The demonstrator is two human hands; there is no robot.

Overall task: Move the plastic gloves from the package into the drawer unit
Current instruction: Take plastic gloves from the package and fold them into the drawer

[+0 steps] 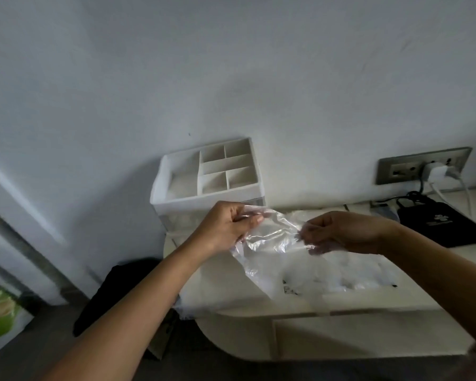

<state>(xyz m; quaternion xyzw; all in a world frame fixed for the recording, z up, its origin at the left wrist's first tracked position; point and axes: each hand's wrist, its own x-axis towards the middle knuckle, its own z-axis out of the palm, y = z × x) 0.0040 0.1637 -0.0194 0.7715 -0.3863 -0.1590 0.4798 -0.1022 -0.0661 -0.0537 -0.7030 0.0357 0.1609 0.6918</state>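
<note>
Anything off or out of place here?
Nothing spilled or damaged. Only oddity: some clear plastic hangs over the table's front-left edge and might slip off. The left hand and right hand pinch a crumpled plastic glove in front of the drawer unit; the package lies flat on the table.

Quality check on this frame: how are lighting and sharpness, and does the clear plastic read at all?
Head view: dim, flat light with a bluish cast. Wide-angle distortion bows the table edge and tilts the wall socket. The focus is soft overall, and the green bag is smeared. The plastic glove between the left hand and right hand shows only by white glints, blending into the package.
</note>
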